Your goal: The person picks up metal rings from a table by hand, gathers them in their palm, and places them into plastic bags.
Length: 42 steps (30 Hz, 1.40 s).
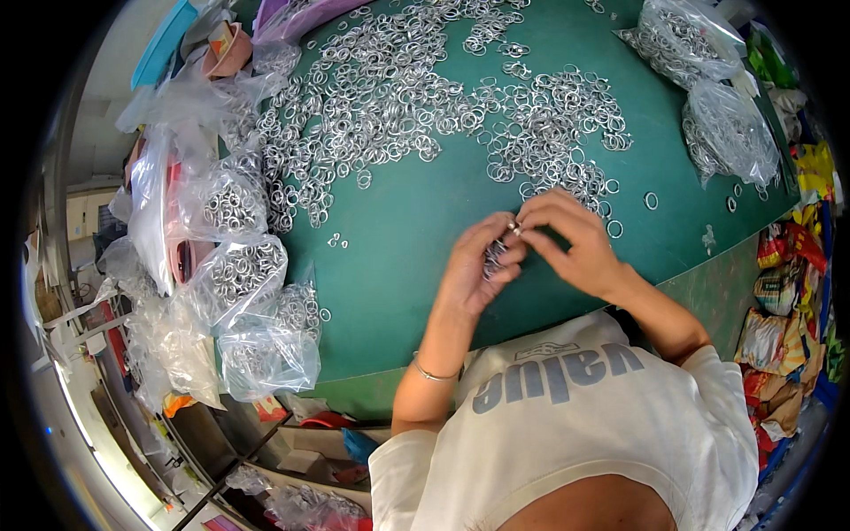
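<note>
Over the green table (398,239), my left hand (478,265) is curled around a small bunch of silver metal rings (492,258). My right hand (571,237) meets it from the right, its fingertips pinching one ring (514,228) at the top of the bunch. A broad loose spread of the same rings (398,88) lies on the table beyond both hands, and its nearest edge (567,177) is just behind my right fingers.
Clear plastic bags of rings (239,265) crowd the table's left edge. Two more bags (726,124) sit at the far right. A few single rings (651,201) lie right of my hands. Coloured packets (784,292) are stacked past the right edge, boxes and bags below left.
</note>
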### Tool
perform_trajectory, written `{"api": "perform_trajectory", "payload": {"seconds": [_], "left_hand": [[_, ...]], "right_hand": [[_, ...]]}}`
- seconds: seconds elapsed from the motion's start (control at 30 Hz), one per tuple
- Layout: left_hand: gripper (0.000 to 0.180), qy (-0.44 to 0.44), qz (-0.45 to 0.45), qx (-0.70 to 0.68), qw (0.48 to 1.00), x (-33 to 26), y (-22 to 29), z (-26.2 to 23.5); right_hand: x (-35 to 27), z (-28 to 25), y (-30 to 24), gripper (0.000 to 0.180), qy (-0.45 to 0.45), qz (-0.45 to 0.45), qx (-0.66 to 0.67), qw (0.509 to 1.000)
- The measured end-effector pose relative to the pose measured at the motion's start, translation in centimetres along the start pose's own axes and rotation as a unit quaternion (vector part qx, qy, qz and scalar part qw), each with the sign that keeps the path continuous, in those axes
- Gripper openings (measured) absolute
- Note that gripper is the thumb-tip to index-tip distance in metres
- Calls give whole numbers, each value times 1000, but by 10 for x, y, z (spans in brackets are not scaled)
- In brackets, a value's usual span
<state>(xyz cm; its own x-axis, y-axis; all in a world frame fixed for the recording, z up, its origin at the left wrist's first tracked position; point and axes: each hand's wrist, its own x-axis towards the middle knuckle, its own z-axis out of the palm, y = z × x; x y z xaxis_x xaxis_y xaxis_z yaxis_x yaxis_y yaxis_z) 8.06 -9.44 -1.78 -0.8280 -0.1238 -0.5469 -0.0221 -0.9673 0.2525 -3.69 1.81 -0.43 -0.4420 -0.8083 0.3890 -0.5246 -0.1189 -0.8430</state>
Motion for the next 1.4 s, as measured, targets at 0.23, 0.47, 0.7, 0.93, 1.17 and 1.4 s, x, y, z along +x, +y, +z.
{"api": "perform_trajectory", "payload": {"seconds": [0.23, 0.47, 0.7, 0.93, 1.17, 1.4], "left_hand": [[28, -36, -76, -189, 978, 10, -23, 3], [22, 52, -12, -91, 994, 13, -27, 9], [25, -20, 28, -36, 999, 5, -32, -11], [32, 58, 57, -26, 996, 0, -26, 2], [26, 160, 25, 28, 986, -2, -25, 20], [19, 21, 47, 9, 999, -8, -31, -5]], "right_hand": [[-14, 9, 1, 13, -17, -62, 2, 998], [17, 1, 21, 13, 30, -25, -132, 990], [37, 4, 43, 11, -9, -66, -265, 962], [20, -17, 13, 10, -86, 274, 75, 955], [21, -8, 26, 11, -65, 63, -148, 985], [25, -5, 38, 14, -51, -10, -250, 967]]}}
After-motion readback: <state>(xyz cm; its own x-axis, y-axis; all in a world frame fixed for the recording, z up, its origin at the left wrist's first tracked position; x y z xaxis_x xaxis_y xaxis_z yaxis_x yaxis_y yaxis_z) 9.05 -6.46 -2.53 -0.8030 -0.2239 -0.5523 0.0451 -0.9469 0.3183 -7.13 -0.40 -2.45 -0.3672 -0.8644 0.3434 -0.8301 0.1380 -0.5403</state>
